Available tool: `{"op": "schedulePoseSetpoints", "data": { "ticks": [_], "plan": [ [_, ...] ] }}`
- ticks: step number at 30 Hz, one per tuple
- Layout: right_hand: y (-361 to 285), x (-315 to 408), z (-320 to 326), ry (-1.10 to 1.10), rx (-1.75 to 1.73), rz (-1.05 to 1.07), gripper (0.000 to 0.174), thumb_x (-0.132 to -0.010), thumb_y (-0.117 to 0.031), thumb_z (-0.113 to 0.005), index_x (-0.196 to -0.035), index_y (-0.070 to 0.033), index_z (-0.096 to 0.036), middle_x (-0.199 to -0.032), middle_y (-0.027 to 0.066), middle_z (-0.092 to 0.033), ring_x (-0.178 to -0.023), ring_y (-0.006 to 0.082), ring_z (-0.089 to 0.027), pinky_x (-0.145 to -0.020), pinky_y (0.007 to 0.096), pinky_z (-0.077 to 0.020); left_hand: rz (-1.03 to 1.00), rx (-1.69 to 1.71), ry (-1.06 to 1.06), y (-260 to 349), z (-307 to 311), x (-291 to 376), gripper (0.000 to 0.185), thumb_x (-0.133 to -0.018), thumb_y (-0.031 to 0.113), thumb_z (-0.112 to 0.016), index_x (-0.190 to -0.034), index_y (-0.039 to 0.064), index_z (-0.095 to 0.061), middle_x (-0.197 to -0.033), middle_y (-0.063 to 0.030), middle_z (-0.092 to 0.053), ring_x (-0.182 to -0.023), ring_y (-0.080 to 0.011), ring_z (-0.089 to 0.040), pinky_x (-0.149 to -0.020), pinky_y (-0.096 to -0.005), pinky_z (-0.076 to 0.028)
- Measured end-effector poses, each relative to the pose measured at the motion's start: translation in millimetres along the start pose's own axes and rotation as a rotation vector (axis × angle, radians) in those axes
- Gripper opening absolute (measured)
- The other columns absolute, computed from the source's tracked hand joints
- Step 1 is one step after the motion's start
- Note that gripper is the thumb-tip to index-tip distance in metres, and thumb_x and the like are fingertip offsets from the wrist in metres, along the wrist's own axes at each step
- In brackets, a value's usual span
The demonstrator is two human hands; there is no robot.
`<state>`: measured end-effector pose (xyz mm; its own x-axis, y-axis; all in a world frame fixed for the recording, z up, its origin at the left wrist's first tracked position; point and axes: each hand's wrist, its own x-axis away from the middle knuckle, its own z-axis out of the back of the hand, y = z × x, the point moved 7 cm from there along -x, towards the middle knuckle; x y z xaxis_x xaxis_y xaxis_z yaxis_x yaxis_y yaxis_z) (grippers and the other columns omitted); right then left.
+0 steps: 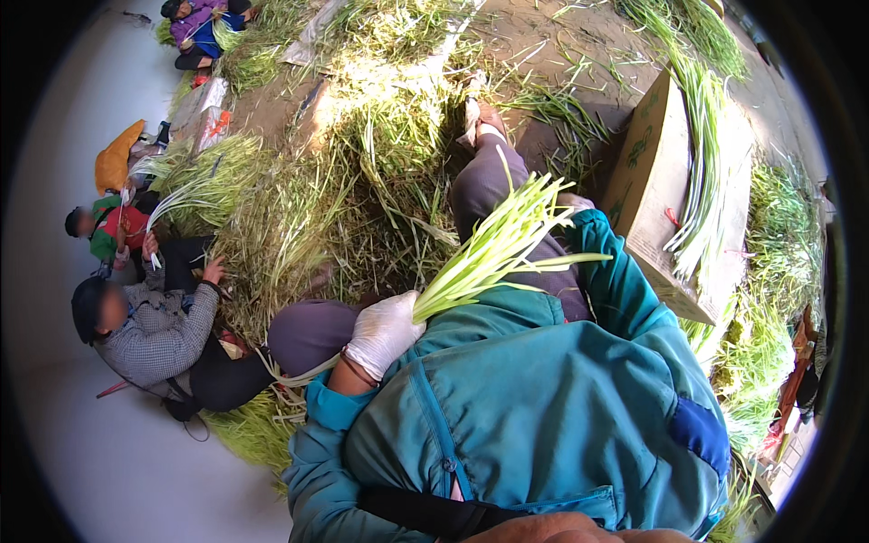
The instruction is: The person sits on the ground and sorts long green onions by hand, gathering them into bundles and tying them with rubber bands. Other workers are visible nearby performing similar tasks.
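Observation:
My left hand [388, 332], in a thin white glove, grips a bunch of yellow-green leafy stalks [492, 248] resembling garlic greens. The leaves fan up and to the right across my lap. Pale stalks [299, 377] stick out left of my left wrist; whether they belong to the same bunch I cannot tell. Past the leaf tips, my right hand [576, 202] rests near my right thigh, mostly hidden by the teal sleeve, so its fingers do not show.
On my right stands a cardboard box [652, 170] with long white-ended stalks [706, 156] laid on top. A litter heap of dry leaves [292, 237] covers the ground ahead. Co-workers sit along the left, the nearest a person in a checked jacket [163, 339]. More greens [767, 339] lie beyond the box.

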<state>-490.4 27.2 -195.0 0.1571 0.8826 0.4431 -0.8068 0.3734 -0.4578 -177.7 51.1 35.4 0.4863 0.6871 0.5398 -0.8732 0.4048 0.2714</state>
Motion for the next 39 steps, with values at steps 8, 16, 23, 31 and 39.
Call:
{"op": "schedulePoseSetpoints", "data": {
  "ticks": [8, 16, 23, 31, 39],
  "plan": [
    [148, -87, -50, 0.051, -0.91, -0.314, 0.02, -0.088, -0.018, -0.057, -0.099, -0.002, -0.059, -0.08, 0.0108, -0.062, -0.066, 0.0225, -0.059, -0.06, 0.034, -0.0508, 0.021, 0.912, -0.116, -38, -12, -8, 0.05, -0.075, 0.008, -0.073, -0.12, -0.004, -0.054, -0.111, -0.0059, -0.063, -0.099, -0.0096, -0.055, -0.091, -0.0255, -0.043],
    [-179, 52, 339, 0.792, -0.529, 0.938, 0.052, -0.092, -0.027, -0.059, -0.138, -0.009, -0.042, -0.137, 0.0136, -0.044, -0.125, 0.0241, -0.043, -0.1, 0.0373, -0.0376, 0.007, 1.002, -0.172, -32, -2, -12, 0.047, -0.077, 0.007, -0.072, -0.119, -0.004, -0.054, -0.115, -0.005, -0.061, -0.103, -0.0108, -0.053, -0.094, -0.0258, -0.041],
    [-219, 126, 211, 0.09, -0.779, 0.923, 0.02, -0.087, -0.015, -0.065, -0.104, -0.006, -0.067, -0.102, 0.0101, -0.067, -0.094, 0.0246, -0.065, -0.08, 0.0345, -0.0517, -0.025, 0.91, -0.141, -31, 0, -13, 0.048, -0.075, 0.009, -0.074, -0.118, -0.004, -0.056, -0.108, -0.0045, -0.063, -0.098, -0.0096, -0.053, -0.09, -0.025, -0.043],
    [-231, 151, 152, 0.363, -0.179, 0.86, 0.021, -0.089, -0.026, -0.059, -0.09, -0.006, -0.065, -0.085, 0.0141, -0.065, -0.081, 0.0309, -0.063, -0.068, 0.0364, -0.0513, -0.043, 0.899, -0.152, -12, 6, -9, 0.046, -0.074, 0.006, -0.073, -0.116, -0.003, -0.057, -0.106, -0.0025, -0.063, -0.097, -0.0088, -0.053, -0.088, -0.0246, -0.043],
    [-226, 150, 145, 0.421, -0.26, 0.872, 0.019, -0.085, -0.022, -0.059, -0.075, -0.006, -0.056, -0.063, 0.0148, -0.054, -0.062, 0.0335, -0.056, -0.061, 0.0405, -0.046, -0.034, 0.906, -0.157, -12, 2, -8, 0.048, -0.073, 0.003, -0.073, -0.117, -0.003, -0.057, -0.108, -0.0023, -0.063, -0.097, -0.0084, -0.054, -0.089, -0.0242, -0.043]
  ]
}}
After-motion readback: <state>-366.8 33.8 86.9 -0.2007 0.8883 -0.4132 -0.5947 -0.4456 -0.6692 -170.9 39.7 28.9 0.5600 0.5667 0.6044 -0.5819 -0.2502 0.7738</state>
